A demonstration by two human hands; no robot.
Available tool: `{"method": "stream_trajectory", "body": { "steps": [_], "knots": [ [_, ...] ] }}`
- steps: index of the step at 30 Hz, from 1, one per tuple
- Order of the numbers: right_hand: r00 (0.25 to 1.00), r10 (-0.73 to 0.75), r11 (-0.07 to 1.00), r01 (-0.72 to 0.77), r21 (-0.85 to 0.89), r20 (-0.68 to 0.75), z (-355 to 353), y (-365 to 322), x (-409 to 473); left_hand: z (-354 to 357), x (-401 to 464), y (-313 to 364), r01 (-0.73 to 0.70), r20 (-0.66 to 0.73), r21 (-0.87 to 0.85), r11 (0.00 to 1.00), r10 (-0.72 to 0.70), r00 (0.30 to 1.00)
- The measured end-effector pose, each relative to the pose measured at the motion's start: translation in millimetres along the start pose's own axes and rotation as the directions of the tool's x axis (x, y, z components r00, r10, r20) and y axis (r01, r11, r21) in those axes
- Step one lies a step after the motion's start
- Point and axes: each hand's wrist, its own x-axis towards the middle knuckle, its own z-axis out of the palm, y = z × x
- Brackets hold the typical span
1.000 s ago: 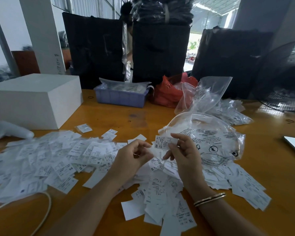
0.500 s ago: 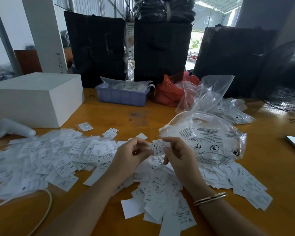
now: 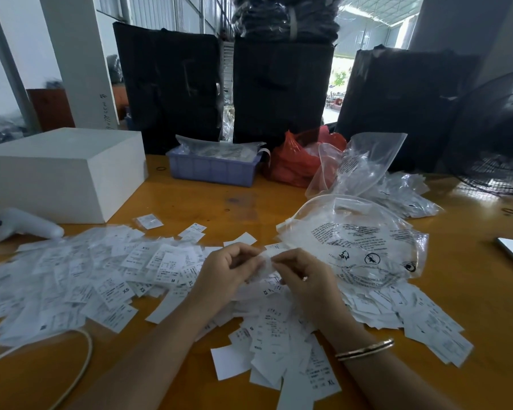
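Just above the middle of the frame, pinching one small white size label (image 3: 267, 256) from both ends: left hand (image 3: 228, 270) on its left edge, right hand (image 3: 305, 273) on its right. Fingers of both curled inward, thumb and forefinger tips clamped on the paper, leaving only a short strip of it showing between the two sets of fingertips. Held over the heap of loose labels (image 3: 279, 324) on the orange table (image 3: 471, 291). Too blurred to read. Just right of the right hand, lying against the heap, a clear printed plastic bag (image 3: 359, 241). Across the left half, a wider spread of labels (image 3: 80, 276). Farther back at upper left, a white box (image 3: 62, 170); behind centre, a blue tray (image 3: 212, 170).
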Motion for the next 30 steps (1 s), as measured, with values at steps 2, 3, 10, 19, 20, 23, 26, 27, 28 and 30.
{"method": "stream_trajectory", "body": {
  "steps": [2,3,10,19,20,23,26,27,28,30],
  "knots": [
    [0.995,-0.028,0.997,0.035,-0.067,0.096,3.3,-2.1,-1.1,-0.4,-1.3,1.1,-0.012,0.005,0.033,0.999,0.012,1.000],
    [0.990,-0.037,0.994,0.050,-0.095,0.137,4.7,-2.1,-0.7,-1.1,-1.2,1.5,-0.017,-0.005,0.050,0.999,0.017,1.000],
    [0.930,-0.003,0.982,-0.067,-0.179,-0.367,-43.1,3.0,46.3,-25.5,2.8,4.6,0.086,-0.363,0.164,0.983,-0.021,0.932],
    [0.884,0.463,0.411,-0.280,-0.867,-0.066,-86.0,73.8,92.1,-58.2,6.1,-16.4,0.325,-0.475,0.726,0.606,0.101,0.874],
    [0.879,0.474,0.395,-0.261,-0.881,-0.048,-84.2,74.5,89.1,-58.1,6.1,-18.2,0.348,-0.470,0.761,0.548,0.096,0.877],
    [0.933,0.351,0.387,-0.217,-0.896,-0.074,-79.6,71.7,82.1,-54.8,5.3,-19.2,0.332,-0.431,0.824,0.459,0.127,0.893],
    [0.953,0.276,0.433,-0.236,-0.870,-0.122,-79.1,67.3,78.0,-44.2,6.1,-13.6,0.150,-0.303,0.847,0.510,0.231,0.924],
    [0.953,0.273,0.447,-0.246,-0.860,-0.131,-79.9,66.4,76.8,-39.4,6.0,-11.6,0.063,-0.237,0.839,0.540,0.260,0.936],
    [0.952,0.272,0.451,-0.254,-0.856,-0.140,-81.0,65.7,75.6,-34.6,5.2,-9.8,-0.025,-0.164,0.820,0.571,0.277,0.947],
    [0.953,0.251,0.449,-0.268,-0.852,-0.168,-82.4,65.8,73.1,-26.1,2.2,-7.2,-0.161,-0.023,0.763,0.626,0.276,0.961]
  ]
}}
